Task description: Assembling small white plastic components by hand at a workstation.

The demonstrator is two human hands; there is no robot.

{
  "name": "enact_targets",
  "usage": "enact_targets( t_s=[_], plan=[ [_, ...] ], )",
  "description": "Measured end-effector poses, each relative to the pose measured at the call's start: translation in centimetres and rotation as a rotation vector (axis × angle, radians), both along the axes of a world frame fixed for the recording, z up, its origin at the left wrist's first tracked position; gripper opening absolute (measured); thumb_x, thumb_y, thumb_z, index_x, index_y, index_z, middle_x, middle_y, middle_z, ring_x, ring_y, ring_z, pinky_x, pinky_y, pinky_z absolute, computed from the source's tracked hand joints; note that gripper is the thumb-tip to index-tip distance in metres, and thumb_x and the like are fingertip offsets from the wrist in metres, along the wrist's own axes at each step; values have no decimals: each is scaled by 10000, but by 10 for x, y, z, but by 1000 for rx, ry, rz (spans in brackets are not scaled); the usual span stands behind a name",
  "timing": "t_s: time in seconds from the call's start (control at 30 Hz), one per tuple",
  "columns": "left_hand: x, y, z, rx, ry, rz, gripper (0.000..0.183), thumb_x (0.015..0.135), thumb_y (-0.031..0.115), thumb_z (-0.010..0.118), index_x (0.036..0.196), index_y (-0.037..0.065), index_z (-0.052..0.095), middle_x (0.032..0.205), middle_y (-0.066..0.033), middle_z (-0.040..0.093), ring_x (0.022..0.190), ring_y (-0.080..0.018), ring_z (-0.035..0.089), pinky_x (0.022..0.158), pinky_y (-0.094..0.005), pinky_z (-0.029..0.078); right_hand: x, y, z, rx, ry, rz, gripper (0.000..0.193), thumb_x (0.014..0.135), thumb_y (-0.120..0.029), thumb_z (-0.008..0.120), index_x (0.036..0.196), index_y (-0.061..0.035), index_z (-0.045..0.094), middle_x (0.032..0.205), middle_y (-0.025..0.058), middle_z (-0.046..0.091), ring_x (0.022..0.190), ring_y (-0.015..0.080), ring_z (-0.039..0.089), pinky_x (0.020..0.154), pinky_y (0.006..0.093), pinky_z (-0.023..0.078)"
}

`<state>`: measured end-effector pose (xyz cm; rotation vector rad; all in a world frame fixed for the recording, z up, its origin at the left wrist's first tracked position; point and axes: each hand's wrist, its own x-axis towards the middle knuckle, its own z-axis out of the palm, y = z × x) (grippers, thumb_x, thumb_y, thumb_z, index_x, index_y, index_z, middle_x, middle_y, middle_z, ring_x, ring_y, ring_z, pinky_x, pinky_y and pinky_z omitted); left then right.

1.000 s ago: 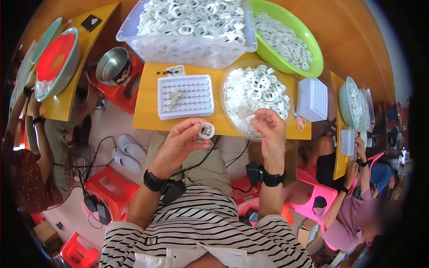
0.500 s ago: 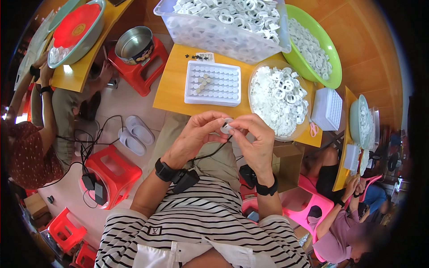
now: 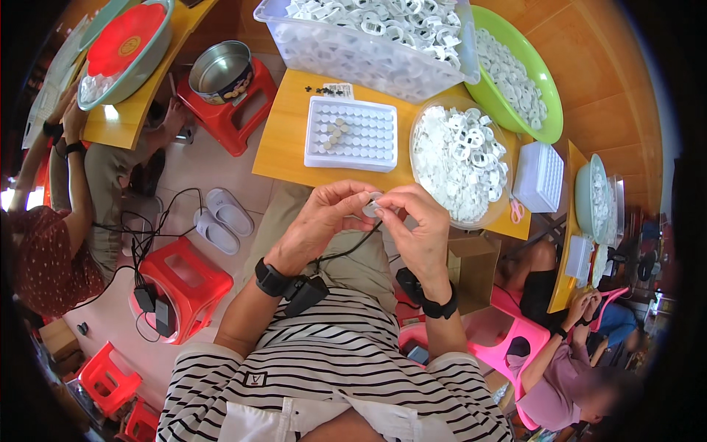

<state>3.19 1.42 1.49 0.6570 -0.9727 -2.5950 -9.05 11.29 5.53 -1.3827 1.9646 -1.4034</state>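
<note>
A small white round plastic part (image 3: 371,209) is pinched between my two hands, just off the table's near edge. Around its left side close the fingertips of my left hand (image 3: 329,214). My right hand (image 3: 416,219) grips the other side with thumb and forefinger, so much of the part is covered. Beyond the hands, a white tray (image 3: 350,164) holds rows of white round pieces, with several tan discs (image 3: 335,132) lying on top. A clear round tub (image 3: 482,223) to its right is heaped with white ring-shaped parts (image 3: 462,153).
At the table's back stands a large clear bin (image 3: 353,62) of white parts, beside a green basin (image 3: 549,96). Pink scissors (image 3: 517,212) and another white tray (image 3: 540,180) lie at the right. Black cables (image 3: 166,228) run near a red stool (image 3: 188,276). Other people sit on both sides.
The white part has turned slightly between my fingers, and the dark slot seen on it before no longer shows clearly. Both hands stay in nearly the same place.
</note>
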Motion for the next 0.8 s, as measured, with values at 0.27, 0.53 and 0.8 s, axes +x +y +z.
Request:
enact_targets(
  t_s=[0.27,0.53,0.8],
  plan=[
    [-4,0,2,-23,-30,-12,211,898,154,528,1040,18,603,845,-28,618,720,-98,605,687,-254,534,-2,2,-6,-2,61,-10,181,685,94,640,818,-29,632,780,28,575,618,94,537,482,209,386],
    [-5,0,-1,-98,-23,-1,252,889,170,547,1050,-13,607,883,-71,633,736,-100,608,675,-238,538,9,3,-14,-70,293,-125,220,683,71,657,870,-38,620,749,40,595,609,116,563,446,222,373],
    [-5,0,-1,-118,-45,3,259,890,164,542,1069,-14,600,861,-70,630,712,-99,607,666,-237,541,11,5,-15,-113,248,-124,229,699,58,659,904,-35,613,784,42,623,628,98,562,453,204,372]
  ],
)
